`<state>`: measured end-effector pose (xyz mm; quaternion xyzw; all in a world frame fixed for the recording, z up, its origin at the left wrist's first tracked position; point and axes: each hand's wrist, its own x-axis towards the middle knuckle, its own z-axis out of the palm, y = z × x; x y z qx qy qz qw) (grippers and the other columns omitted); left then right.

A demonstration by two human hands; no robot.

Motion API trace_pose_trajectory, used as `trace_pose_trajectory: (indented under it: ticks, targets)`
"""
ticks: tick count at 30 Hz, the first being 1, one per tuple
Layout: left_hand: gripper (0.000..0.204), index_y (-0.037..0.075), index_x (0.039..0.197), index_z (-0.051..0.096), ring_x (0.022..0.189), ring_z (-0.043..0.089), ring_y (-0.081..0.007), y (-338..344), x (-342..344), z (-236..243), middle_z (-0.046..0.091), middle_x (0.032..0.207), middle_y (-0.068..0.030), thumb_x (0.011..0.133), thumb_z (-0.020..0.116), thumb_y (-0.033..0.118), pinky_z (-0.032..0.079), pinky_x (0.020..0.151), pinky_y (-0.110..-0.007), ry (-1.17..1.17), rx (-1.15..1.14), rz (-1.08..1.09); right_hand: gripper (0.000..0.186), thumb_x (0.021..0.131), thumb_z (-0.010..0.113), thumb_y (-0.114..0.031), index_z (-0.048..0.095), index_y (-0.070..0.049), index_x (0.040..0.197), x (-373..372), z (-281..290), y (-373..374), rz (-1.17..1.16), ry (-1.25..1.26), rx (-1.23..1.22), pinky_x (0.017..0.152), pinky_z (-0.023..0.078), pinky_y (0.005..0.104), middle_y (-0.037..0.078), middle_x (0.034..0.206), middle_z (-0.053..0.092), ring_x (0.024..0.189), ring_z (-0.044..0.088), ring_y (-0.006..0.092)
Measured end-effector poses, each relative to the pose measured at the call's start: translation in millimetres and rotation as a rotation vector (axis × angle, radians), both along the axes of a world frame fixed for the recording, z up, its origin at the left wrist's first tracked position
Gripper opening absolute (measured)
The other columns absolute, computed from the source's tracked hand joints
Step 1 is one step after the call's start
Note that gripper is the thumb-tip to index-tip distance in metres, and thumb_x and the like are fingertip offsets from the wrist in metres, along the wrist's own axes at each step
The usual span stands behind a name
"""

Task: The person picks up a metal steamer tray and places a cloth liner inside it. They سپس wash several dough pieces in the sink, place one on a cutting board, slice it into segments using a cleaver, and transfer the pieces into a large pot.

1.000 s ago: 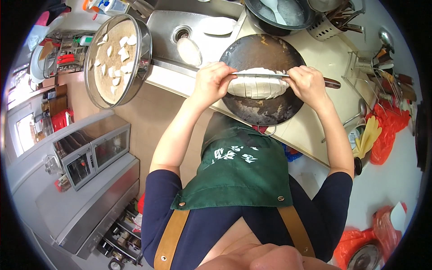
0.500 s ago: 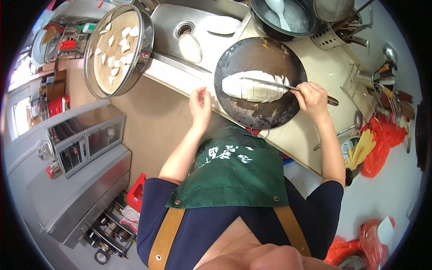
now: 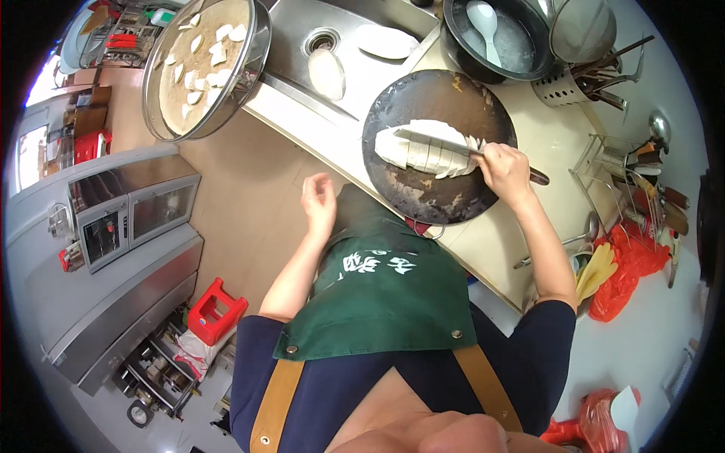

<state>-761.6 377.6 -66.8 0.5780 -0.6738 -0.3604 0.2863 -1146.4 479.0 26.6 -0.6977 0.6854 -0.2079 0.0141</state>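
Observation:
On the round, dark, worn cutting board (image 3: 411,94) lies a pale, oblong peeled piece (image 3: 392,153), perhaps a root vegetable. Its right part is cut crosswise into several slices that still sit together. My right hand (image 3: 504,172) is closed round the knife (image 3: 438,141) where blade meets dark handle. The blade slants across the top of the piece, its tip toward the left end. My left hand (image 3: 319,202) hangs in the air left of the counter edge, apart from the board, fingers loosely bent and holding nothing.
Two similar pale pieces lie by the metal sink (image 3: 291,38), one inside near the drain. A large round sieve (image 3: 266,41) with white chunks stands at the left. Behind the board are a black pot (image 3: 455,47) with a white spoon and a perforated utensil holder (image 3: 555,87).
My left hand has moved left and down, away from the board. The knife's tip has tilted up and left over the pale piece. The whole view has shifted slightly.

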Motion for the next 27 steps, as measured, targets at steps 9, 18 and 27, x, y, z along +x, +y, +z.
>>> trace_pose_trajectory:
  ticks: [9, 18, 27]
  targets:
    - [0.050, 0.000, 0.129, 0.048, 0.120, 0.048, -0.0341, -80.7, -158.0, 145.4, 0.052, 0.129, -0.0193, 0.085, 0.058, 0.020, 0.032, 0.105, -0.044, 0.148, -0.550, -0.645, 0.020, 0.077, 0.070, -0.014, 0.051, -0.008, 0.076, 11.0, -0.8, 1.6, 0.030, 0.048, 0.036, 0.055, 0.048, 0.0366, 0.007, 0.068, 0.056, 0.063, 0.058, 0.0255]
    - [0.061, 0.002, 0.138, 0.041, 0.139, 0.030, -0.0287, -68.8, -219.8, 101.6, 0.036, 0.146, -0.0171, 0.096, 0.037, 0.046, 0.021, 0.113, -0.046, -0.435, -0.746, -1.162, 0.021, 0.078, 0.070, -0.018, 0.051, -0.008, 0.076, 10.0, 8.5, -4.3, 0.040, 0.087, 0.003, 0.055, 0.048, 0.0379, 0.007, 0.066, 0.057, 0.063, 0.059, 0.0260]
    - [0.066, 0.005, 0.135, 0.047, 0.137, 0.034, -0.0286, -64.0, -209.9, 122.2, 0.038, 0.146, -0.0165, 0.095, 0.035, 0.056, 0.024, 0.112, -0.046, -0.436, -0.781, -1.230, 0.018, 0.078, 0.068, -0.019, 0.054, -0.008, 0.078, 23.6, 8.5, 10.0, -0.041, 0.061, -0.020, 0.058, 0.048, 0.0375, 0.007, 0.069, 0.059, 0.065, 0.060, 0.0262]
